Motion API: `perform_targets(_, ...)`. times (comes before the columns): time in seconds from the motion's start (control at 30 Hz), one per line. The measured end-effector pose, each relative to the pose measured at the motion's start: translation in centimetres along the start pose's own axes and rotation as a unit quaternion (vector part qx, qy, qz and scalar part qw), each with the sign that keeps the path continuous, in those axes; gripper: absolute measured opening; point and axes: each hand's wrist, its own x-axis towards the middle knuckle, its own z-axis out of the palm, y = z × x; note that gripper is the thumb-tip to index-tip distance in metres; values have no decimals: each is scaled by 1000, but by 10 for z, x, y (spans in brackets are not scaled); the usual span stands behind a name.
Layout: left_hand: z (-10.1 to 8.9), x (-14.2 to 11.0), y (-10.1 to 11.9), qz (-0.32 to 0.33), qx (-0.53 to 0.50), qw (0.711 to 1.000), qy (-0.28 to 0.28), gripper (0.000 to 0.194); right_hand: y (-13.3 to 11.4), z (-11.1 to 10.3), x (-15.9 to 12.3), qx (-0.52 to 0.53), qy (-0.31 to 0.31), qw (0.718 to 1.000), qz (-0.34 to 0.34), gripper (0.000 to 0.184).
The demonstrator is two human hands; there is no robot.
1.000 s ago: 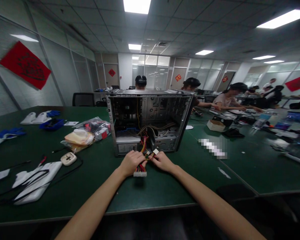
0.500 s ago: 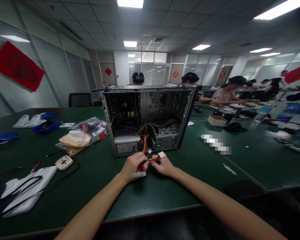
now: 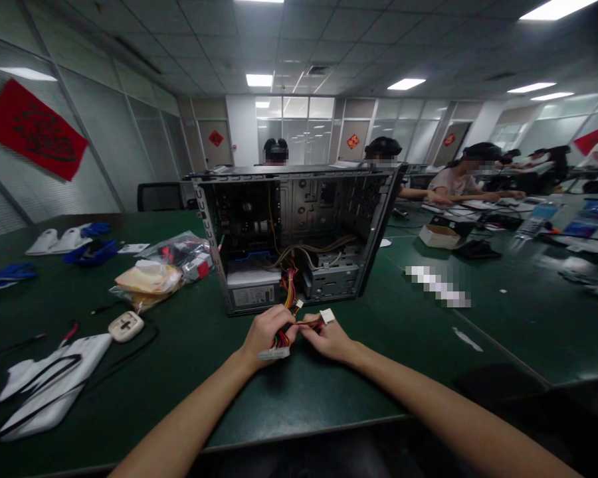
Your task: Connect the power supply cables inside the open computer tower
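An open computer case stands on the green table, its inside facing me. From the power supply at its lower left, a bundle of red, yellow and black cables runs out over the front edge. My left hand is closed around these cables, and a wide white connector hangs below its fingers. My right hand pinches a thinner branch of cable with a white plug at its end. Between the hands, a small white plug sticks up. The fingertips nearly meet.
Left of the case lie plastic bags of parts, a blue tray, a white power strip with black cables and a cream round-cornered device. To the right are a small cardboard box and a bottle. Other people sit beyond.
Both hands keep their hold on the cables. The right hand and its white plug have shifted slightly right and down; the wide connector has tilted a little. The camera view has turned slightly.
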Motion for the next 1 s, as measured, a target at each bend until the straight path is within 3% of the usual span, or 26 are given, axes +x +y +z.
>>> perform_targets(0.47,1,-1,2,18,-23,1000,2,8,-9,1,-3,4,15,999,-38,31)
perform_targets(0.73,-3,-1,7,2,-29,1000,-5,9,-12,3,-6,61,-11,998,4,31)
perform_targets(1.0,-8,-1,12,-1,-53,998,-14,7,-16,-6,-7,36,-53,998,-4,30)
